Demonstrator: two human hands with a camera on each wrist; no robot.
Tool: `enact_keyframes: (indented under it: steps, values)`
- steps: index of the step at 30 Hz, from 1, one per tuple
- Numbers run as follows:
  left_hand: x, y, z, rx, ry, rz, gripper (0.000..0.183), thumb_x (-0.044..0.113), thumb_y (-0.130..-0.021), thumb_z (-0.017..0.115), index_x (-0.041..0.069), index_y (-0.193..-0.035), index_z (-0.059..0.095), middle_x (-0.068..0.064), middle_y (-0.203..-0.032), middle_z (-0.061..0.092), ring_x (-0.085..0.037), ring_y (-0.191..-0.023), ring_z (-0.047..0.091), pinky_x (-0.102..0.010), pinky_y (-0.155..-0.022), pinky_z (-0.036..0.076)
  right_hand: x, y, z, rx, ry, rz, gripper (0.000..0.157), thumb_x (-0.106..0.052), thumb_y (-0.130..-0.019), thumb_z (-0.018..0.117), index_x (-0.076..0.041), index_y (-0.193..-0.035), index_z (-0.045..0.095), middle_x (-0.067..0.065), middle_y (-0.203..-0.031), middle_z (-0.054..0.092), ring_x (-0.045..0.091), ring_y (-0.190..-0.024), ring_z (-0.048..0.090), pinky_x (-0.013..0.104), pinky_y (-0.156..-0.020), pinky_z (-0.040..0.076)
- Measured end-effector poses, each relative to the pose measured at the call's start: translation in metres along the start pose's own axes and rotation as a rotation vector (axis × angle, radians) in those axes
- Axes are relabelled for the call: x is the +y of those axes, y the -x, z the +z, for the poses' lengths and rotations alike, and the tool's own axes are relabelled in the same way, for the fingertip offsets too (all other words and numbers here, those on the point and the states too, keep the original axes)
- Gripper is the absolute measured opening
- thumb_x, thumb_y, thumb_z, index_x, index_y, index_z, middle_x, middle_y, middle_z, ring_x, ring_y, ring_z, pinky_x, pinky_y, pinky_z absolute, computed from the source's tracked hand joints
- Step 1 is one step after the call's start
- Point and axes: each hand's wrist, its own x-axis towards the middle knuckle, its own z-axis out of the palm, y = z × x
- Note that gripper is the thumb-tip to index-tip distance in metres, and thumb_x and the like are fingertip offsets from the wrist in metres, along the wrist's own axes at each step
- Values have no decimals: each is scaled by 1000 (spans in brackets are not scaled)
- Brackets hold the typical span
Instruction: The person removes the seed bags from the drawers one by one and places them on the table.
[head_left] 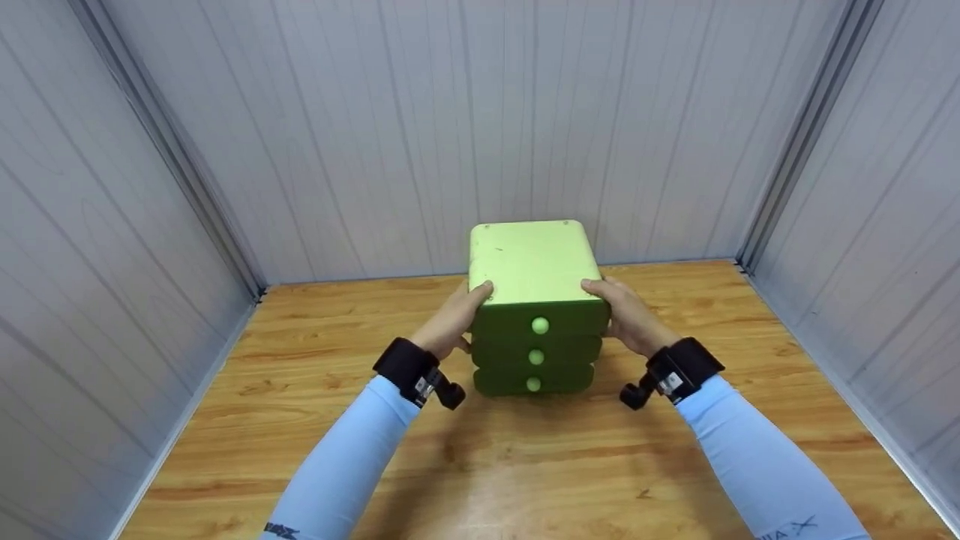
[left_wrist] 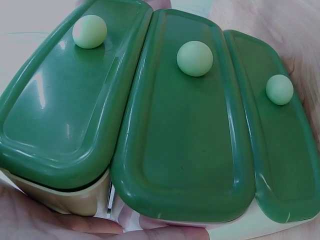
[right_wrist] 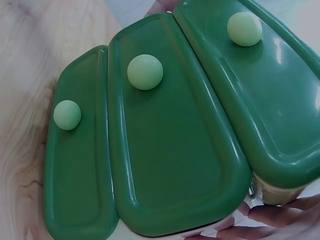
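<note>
A small three-drawer cabinet (head_left: 534, 262) with a pale green top and dark green drawer fronts faces me. Each drawer front carries a round pale green knob (head_left: 540, 325); all the drawers look pushed in. My left hand (head_left: 452, 319) grips the cabinet's left side, its thumb over the top edge. On the opposite side my right hand (head_left: 634, 315) holds it the same way. In the left wrist view, fingers (left_wrist: 165, 233) lie along the side behind the middle drawer front (left_wrist: 185, 140). Similar fingers (right_wrist: 280, 215) show at the side in the right wrist view.
The cabinet is over a wood-grain tabletop (head_left: 315, 420), towards its back edge. Pale panel walls stand at the back (head_left: 360, 135), left (head_left: 90, 262) and right (head_left: 877, 225). Whether the cabinet's base touches the table I cannot tell.
</note>
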Motion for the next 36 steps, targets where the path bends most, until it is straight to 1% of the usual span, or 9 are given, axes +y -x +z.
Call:
enact_keyframes:
  steps: [7, 11, 16, 18, 21, 23, 27, 32, 36]
  values:
    - [-1, -7, -1, -2, 14, 11, 76, 55, -115, 41, 25, -176, 9, -24, -168, 38, -50, -150, 45, -85, -109, 40, -2, -3, -2, 13, 13, 5, 68, -42, -114, 45, -8, -171, 31, 1, -129, 64, 15, -118, 62, 52, -106, 48]
    - [0, -9, -1, 0, 8, 15, 75, 55, -115, 41, 26, -176, 9, -24, -167, 41, -49, -149, 47, -84, -107, 42, -2, -5, -3, 23, 11, 16, 68, -42, -114, 45, -9, -171, 30, 2, -133, 63, 17, -124, 59, 54, -110, 47]
    - [0, -11, 0, 4, 3, 13, 75, 55, -115, 41, 26, -176, 9, -23, -167, 40, -48, -150, 46, -84, -108, 42, -1, -6, -5, 20, 7, 14, 69, -42, -114, 45, -12, -173, 26, 10, -144, 57, 25, -136, 50, 64, -118, 38]
    - [1, -11, 0, 5, 0, 14, 75, 55, -115, 41, 26, -176, 10, -22, -168, 40, -48, -151, 45, -84, -108, 41, -1, -7, -6, 18, 7, 10, 70, -42, -114, 45, -12, -173, 25, 10, -144, 56, 26, -137, 50, 67, -120, 36]
    - [2, -11, 0, 7, 0, 18, 75, 55, -115, 41, 26, -176, 10, -22, -168, 39, -47, -151, 45, -84, -107, 42, -3, -7, -6, 14, 13, 11, 69, -42, -114, 45, -11, -173, 26, 7, -139, 59, 23, -132, 53, 66, -118, 38]
    - [2, -11, 0, 7, -2, 23, 74, 55, -115, 41, 26, -176, 10, -21, -169, 39, -47, -151, 45, -84, -107, 42, -5, -8, -7, 15, 18, 12, 69, -41, -113, 45, -10, -172, 27, 4, -132, 62, 20, -125, 57, 63, -114, 42]
    - [4, -12, 1, 14, -4, 22, 74, 55, -115, 40, 27, -176, 10, -21, -169, 38, -48, -151, 44, -86, -107, 40, -8, -10, -8, 13, 23, 8, 68, -41, -113, 46, -7, -169, 31, 2, -128, 64, 18, -120, 60, 59, -107, 47]
    - [6, -15, 2, 8, -5, 17, 75, 54, -115, 39, 23, -176, 9, -24, -165, 41, -49, -150, 45, -87, -108, 38, -9, -12, -10, 15, 15, 10, 65, -41, -112, 46, -5, -166, 36, 1, -125, 66, 18, -118, 63, 61, -106, 47]
    - [6, -17, 3, 2, -11, 21, 76, 55, -115, 39, 22, -176, 7, -26, -165, 41, -53, -150, 44, -88, -108, 37, -9, -13, -12, 24, 13, 11, 64, -41, -112, 46, -5, -164, 38, -2, -119, 70, 15, -113, 66, 58, -103, 50]
